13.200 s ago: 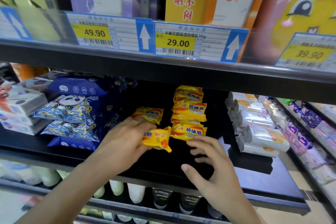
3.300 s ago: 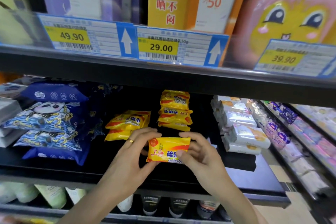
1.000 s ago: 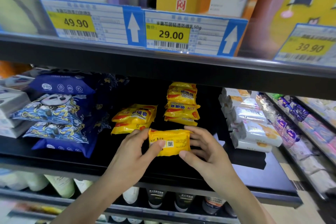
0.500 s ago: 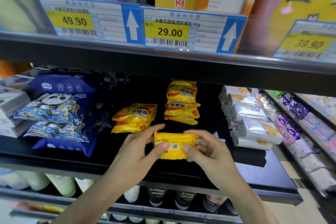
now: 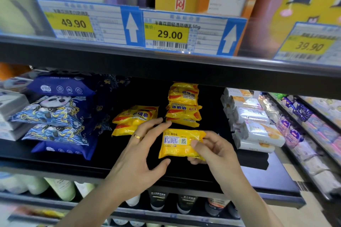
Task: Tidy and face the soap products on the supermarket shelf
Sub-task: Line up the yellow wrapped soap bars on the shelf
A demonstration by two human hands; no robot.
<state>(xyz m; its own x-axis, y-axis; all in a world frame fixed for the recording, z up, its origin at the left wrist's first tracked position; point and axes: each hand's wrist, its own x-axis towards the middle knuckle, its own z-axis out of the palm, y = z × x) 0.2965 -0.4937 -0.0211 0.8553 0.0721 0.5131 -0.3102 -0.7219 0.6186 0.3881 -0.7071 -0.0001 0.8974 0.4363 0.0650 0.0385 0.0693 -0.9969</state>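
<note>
My right hand [image 5: 212, 151] pinches a yellow soap bar [image 5: 177, 143] by its right end, thumb on top, with the barcode side facing me. Just left of the bar my left hand [image 5: 140, 153] is spread, fingers straight, a ring on one finger; its thumb tip is near the bar's lower left corner and I cannot tell if it touches. Behind on the black shelf [image 5: 129, 171] lies a low pile of yellow soaps [image 5: 132, 118] on the left and a taller stack of yellow soaps [image 5: 183, 105] on the right.
Blue panda-print packs [image 5: 55, 116] are stacked at the left of the shelf. White wrapped soaps [image 5: 254, 125] sit in rows at the right. The upper shelf edge with price tags [image 5: 166, 33] hangs close overhead. Bottles [image 5: 60, 188] stand on the shelf below.
The bar was turned over from label side to barcode side. My left hand has let go of it and opened; my right hand now holds it alone.
</note>
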